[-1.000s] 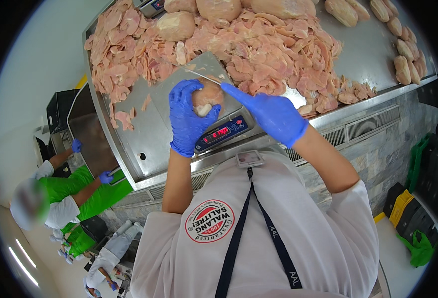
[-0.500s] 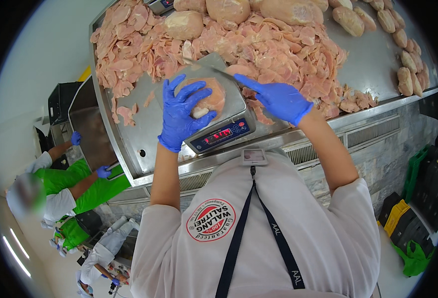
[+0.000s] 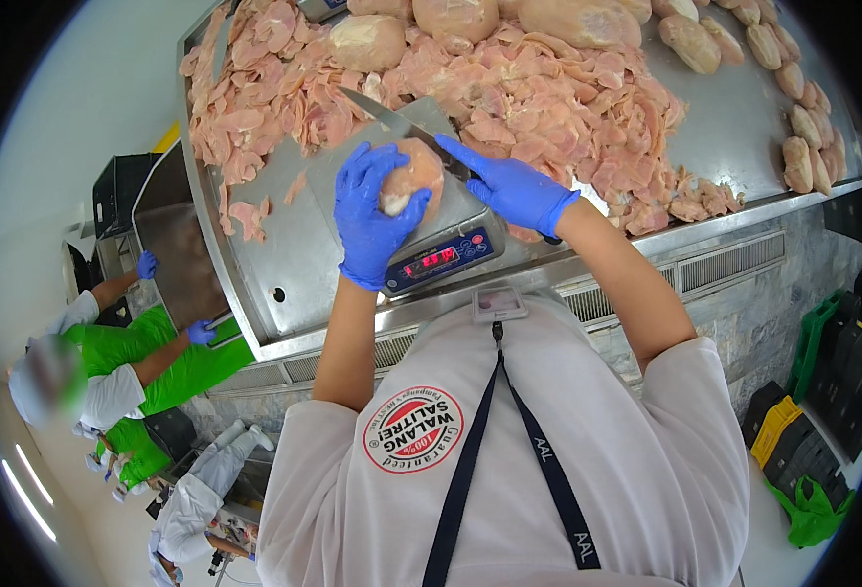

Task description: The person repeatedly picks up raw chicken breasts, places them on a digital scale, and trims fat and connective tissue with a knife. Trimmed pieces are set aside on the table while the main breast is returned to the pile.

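Observation:
Over a steel bench scale [image 3: 465, 210] with a lit red display, my blue-gloved left hand [image 3: 370, 210] is wrapped round a rounded pale pink chunk of meat [image 3: 419, 168]. Its cut face points up and to the right, with a whitish end showing by the thumb. My blue-gloved right hand [image 3: 521, 191] grips a knife [image 3: 390, 115], forefinger stretched along the back of the blade. The blade slants up to the left, just beyond the chunk; whether it touches the meat I cannot tell. Thin meat slices [image 3: 558, 117] lie heaped behind and beside the scale.
Whole meat pieces [image 3: 578, 24] line the back of the steel table [image 3: 304, 259], more [image 3: 798, 161] at its right. A raised rim [image 3: 627, 240] runs along the front. At left a person [image 3: 108, 367] in a green apron stands by a steel bin [image 3: 181, 249].
My left hand has shifted slightly right, tilting the meat chunk. The knife has swung from nearly level to a steeper slant, more of its blade showing, and my right hand has moved left and down.

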`<state>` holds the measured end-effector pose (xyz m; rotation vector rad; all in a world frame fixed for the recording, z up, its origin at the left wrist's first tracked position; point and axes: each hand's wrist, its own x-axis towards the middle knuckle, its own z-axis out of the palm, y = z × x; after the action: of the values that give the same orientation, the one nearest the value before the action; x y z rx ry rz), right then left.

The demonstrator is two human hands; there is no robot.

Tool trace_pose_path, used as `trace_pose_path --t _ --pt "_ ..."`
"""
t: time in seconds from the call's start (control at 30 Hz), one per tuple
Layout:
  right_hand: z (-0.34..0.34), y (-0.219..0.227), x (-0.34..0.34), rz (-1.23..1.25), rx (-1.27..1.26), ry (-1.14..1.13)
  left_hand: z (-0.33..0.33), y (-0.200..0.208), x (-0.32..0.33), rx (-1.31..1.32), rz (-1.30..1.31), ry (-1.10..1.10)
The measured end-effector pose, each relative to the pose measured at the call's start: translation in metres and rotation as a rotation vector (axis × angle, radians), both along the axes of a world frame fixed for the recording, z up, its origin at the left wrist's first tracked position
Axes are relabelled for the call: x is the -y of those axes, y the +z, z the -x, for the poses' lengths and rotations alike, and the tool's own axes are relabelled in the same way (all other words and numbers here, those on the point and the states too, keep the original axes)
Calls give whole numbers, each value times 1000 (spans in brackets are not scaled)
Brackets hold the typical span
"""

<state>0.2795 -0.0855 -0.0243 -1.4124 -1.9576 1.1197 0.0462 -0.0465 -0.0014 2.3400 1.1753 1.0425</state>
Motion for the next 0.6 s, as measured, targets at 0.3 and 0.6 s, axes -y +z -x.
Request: trace_pose_path --t 0.3,0.6 --pt "1 52 58 133 4 -159 -11 7 8 -8 38 149" --pt "42 15 -5 139 -2 -137 -11 4 6 -57 -27 160"
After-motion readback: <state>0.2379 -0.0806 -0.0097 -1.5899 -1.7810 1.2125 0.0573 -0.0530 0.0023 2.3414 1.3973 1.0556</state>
